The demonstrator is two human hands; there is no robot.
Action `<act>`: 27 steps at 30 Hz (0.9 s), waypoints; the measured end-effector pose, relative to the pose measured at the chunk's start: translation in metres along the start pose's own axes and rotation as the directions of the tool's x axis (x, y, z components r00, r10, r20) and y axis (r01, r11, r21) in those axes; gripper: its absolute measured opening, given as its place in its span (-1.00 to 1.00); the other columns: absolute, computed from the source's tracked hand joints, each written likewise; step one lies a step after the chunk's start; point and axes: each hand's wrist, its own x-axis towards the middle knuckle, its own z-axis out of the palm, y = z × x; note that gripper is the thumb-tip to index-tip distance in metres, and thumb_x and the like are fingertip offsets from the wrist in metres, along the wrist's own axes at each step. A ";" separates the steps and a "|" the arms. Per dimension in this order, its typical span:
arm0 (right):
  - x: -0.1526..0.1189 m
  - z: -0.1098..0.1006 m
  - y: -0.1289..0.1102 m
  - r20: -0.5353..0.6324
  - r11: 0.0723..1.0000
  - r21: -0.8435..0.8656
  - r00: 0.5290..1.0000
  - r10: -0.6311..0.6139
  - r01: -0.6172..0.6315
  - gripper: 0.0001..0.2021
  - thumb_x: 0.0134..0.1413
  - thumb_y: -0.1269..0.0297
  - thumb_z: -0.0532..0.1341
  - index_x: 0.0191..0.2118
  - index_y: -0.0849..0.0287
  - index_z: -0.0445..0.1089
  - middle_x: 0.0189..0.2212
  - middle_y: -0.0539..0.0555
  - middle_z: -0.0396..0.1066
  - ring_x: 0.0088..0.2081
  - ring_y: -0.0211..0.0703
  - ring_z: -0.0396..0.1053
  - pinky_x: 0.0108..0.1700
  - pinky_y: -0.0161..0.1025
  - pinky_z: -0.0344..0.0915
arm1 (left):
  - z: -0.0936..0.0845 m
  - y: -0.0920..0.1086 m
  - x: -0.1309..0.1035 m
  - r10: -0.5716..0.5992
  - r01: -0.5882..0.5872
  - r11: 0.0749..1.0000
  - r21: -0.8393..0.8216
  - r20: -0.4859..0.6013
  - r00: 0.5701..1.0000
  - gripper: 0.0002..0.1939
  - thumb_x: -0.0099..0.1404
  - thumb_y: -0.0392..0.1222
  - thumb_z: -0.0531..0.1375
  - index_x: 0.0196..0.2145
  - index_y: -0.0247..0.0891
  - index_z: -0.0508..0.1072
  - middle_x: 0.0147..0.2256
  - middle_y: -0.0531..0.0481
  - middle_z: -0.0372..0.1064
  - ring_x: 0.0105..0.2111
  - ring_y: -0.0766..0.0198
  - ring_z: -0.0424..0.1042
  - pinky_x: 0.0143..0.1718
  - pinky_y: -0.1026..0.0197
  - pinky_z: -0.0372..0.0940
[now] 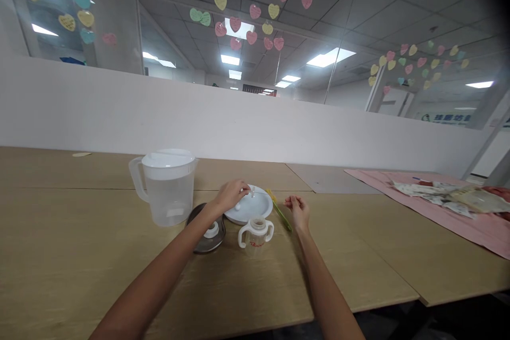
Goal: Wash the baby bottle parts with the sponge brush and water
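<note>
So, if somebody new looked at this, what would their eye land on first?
Most likely the pastel heart-shaped notes scattered high above the white wall. Next, perhaps the large translucent pitcher, standing toward the left on the wooden table, and the pink cloth spread at the far right. Near the middle, the two-handled bottle stands out too, just in front of the white dish.

Bare forearms (pixel 175 256), slim wrists (pixel 216 206), hands (pixel 231 195) (also bare)

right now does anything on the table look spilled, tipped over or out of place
Nothing looks spilled or tipped: the pitcher and two-handled bottle stand upright. The only untidy spot is the jumbled pile on the pink cloth at the right.
</note>
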 end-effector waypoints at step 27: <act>-0.011 0.007 -0.006 0.198 0.993 0.044 0.975 0.102 -0.113 -0.77 -0.27 0.13 0.29 -0.58 0.19 0.33 -0.64 -0.05 0.34 -0.62 -0.36 0.25 -0.48 -0.37 0.28 | 0.013 0.012 0.003 0.119 -0.110 0.982 0.152 -0.048 0.992 -0.75 0.27 -0.19 0.00 -0.29 -0.22 0.48 -0.33 -0.06 0.40 -0.26 0.20 0.27 -0.21 0.18 0.10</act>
